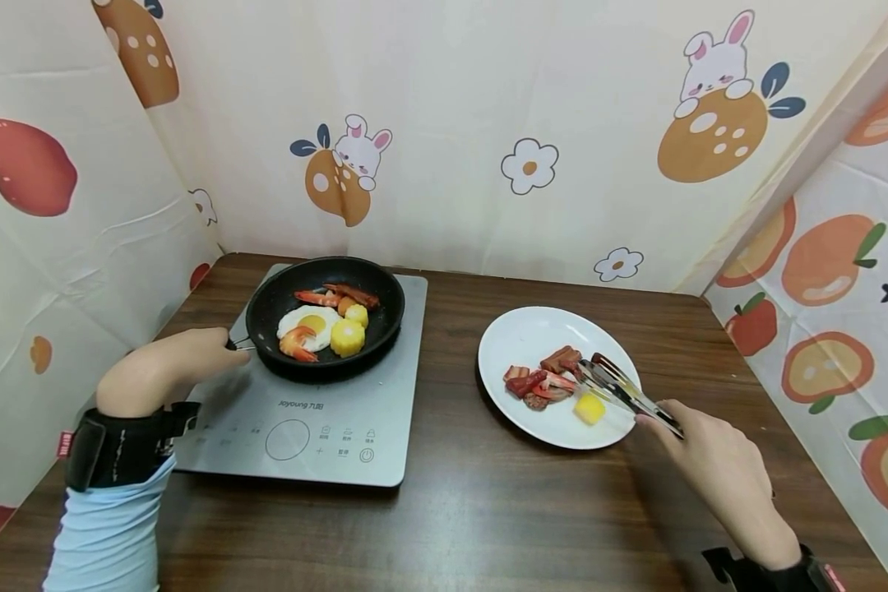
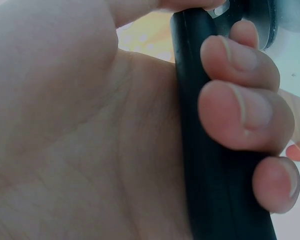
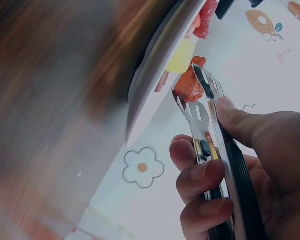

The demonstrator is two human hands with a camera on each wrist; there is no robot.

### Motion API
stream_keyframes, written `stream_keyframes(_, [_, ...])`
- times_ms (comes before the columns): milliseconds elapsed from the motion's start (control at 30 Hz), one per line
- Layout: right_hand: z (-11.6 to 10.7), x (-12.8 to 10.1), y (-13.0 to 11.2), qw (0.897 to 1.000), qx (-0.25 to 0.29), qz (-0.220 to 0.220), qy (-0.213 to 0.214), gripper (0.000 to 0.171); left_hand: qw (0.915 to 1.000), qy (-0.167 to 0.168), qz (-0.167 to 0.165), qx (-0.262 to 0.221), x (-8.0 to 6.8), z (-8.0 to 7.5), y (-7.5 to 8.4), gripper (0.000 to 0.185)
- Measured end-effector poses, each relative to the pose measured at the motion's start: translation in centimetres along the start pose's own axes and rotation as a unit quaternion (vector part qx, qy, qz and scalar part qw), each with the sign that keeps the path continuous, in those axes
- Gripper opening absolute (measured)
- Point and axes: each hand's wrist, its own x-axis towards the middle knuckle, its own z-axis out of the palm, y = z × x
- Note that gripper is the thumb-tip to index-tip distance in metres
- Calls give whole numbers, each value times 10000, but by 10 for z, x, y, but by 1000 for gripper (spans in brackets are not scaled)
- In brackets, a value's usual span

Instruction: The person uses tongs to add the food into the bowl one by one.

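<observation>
My left hand (image 1: 181,362) grips the black handle (image 2: 200,125) of a black frying pan (image 1: 266,304), fingers wrapped round it in the left wrist view. In the pan are a fried egg (image 1: 296,316), shrimp (image 1: 296,343), and corn pieces (image 1: 348,337). My right hand (image 1: 721,460) holds metal tongs (image 1: 632,397) with dark grips, their tips over a white plate (image 1: 518,329). A reddish piece of meat (image 3: 190,85) sits between the tong tips in the right wrist view. Several meat pieces (image 1: 529,384) and a yellow piece (image 1: 589,408) lie on the plate.
The pan is over a silver induction cooktop (image 1: 340,448) on the left of the brown wooden table (image 1: 474,510). A patterned cloth (image 1: 444,164) stands behind the table and along both sides.
</observation>
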Motion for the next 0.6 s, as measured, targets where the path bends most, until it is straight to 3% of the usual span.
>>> stream_keyframes(333, [-6,10,-30,9992,109,-322,204,42,10000,28,25,46,-1,2,1,78])
stream_keyframes(600, [-13,26,-64,9967,109,-751,300,45,10000,60,-15,70,0,0,1,77])
